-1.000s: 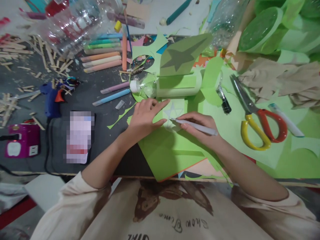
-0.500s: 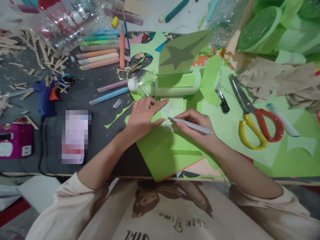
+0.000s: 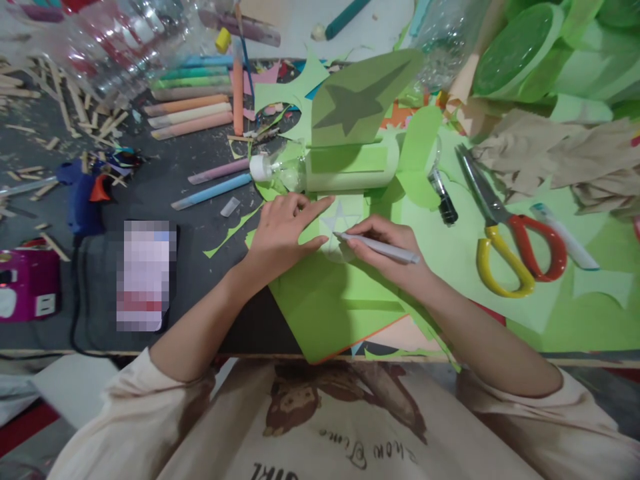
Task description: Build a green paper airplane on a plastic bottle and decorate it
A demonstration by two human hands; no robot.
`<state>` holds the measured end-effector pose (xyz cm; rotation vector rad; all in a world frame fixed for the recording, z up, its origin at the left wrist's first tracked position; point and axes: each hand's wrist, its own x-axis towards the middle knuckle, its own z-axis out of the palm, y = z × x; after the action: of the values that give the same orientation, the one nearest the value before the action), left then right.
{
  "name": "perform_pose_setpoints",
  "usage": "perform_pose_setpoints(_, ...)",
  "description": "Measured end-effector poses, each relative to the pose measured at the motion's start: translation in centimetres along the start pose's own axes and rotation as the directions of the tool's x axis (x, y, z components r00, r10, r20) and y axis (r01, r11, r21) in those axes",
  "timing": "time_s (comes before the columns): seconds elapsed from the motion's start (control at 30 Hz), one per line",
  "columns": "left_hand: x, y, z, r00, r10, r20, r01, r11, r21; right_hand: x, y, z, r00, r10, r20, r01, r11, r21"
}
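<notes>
Star-marked paper (image 3: 341, 208), pale, lay on a green sheet (image 3: 320, 313) upon the worktop (image 3: 200, 227), between both hands and about equally near each. Left to right: one phone (image 3: 145, 277); the left hand (image 3: 277, 230), palm down, loosely spread, nothing visible in its grasp, thumb and forefinger at the paper's left side; one light grey pen (image 3: 390, 251), tip at the star, long axis slanting rightward and toward the wearer; the right hand (image 3: 400, 233), closed around it in a writing grip; scissors (image 3: 495, 210), red-and-yellow-handled.
</notes>
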<state>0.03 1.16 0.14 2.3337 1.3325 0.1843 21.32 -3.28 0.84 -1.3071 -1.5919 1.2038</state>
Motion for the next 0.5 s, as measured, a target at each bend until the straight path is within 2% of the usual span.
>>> perform_pose_setpoints(0.3,-0.03,0.3,-0.33,1.0,-0.009,0.022,0.009,1.0,-0.01,0.01,-0.03,0.16,0.999,0.04,-0.023,-0.041,0.998,-0.042)
perform_pose_setpoints(0.5,-0.03,0.46,-0.37,0.999,-0.031,0.03,0.031,0.999,-0.015,0.01,-0.07,-0.03,0.999,-0.001,0.033,0.003,0.998,-0.059)
